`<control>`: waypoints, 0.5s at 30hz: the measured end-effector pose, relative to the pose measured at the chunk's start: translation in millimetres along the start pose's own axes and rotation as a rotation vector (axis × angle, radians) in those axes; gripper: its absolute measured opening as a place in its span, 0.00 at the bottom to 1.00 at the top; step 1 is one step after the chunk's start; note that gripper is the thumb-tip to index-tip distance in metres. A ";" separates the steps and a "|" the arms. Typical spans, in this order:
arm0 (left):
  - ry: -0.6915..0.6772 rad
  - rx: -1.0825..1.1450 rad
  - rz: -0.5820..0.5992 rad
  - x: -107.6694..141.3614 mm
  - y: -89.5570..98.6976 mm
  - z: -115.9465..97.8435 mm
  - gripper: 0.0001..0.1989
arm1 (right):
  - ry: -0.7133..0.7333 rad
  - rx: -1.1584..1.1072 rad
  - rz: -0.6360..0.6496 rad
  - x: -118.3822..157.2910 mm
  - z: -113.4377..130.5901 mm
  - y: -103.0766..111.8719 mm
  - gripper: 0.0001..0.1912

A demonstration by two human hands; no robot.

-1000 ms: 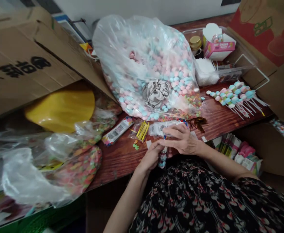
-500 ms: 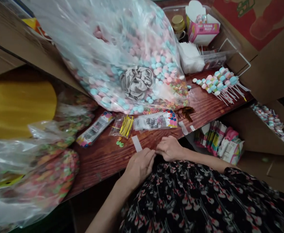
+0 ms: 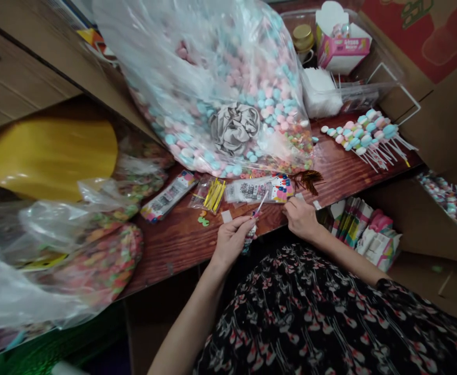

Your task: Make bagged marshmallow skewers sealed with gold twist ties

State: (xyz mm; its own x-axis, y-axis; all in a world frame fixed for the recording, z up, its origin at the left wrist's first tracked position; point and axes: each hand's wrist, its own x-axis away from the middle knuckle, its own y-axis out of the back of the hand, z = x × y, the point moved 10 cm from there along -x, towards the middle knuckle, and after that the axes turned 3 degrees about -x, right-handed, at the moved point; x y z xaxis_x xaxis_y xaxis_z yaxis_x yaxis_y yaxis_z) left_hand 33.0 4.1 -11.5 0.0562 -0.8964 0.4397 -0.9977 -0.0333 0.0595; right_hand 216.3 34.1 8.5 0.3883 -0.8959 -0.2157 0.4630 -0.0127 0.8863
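While you sat at the reddish wooden table (image 3: 166, 255), a huge clear plastic bag of pastel marshmallows (image 3: 216, 88) loomed just beyond your hands, and a printed cellophane packet (image 3: 252, 190) lay near them. Your left hand (image 3: 232, 245) was pinching a thin white stick (image 3: 262, 202) upright in its fingertips; your right hand (image 3: 301, 219) was curled near the table edge — whether it held anything, you couldn't tell.

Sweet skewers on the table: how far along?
Looks early. Done: a small bunch of skewers lies on the table. In hand: the left hand pinches a stick with sweets at its lower end; the right hand sits at the table edge, near a printed packet. Left: the big plastic bag of pink and blue sweets looks mostly full.
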 end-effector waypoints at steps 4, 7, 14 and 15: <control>-0.008 -0.026 0.050 -1.3 -10.1 2.5 0.15 | 0.185 -0.417 -0.095 4.0 27.5 25.3 0.09; -0.082 -0.056 0.119 -1.8 -23.8 -6.8 0.13 | 0.303 -0.620 -0.137 0.1 50.0 37.4 0.11; -0.091 0.043 0.158 1.5 -25.2 -10.7 0.12 | 0.294 -0.693 -0.122 -17.7 57.8 20.1 0.17; -0.081 0.058 0.160 2.3 -24.2 -8.2 0.13 | 0.288 -0.714 -0.120 -18.1 57.2 18.1 0.16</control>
State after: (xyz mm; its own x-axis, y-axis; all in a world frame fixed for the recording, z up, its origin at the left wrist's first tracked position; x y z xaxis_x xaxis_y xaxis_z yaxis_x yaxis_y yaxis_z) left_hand 57.6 6.5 -4.6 -0.1044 -0.9248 0.3658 -0.9943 0.0892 -0.0584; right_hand 172.1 24.6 51.9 0.4498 -0.7545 -0.4779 0.8777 0.2745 0.3928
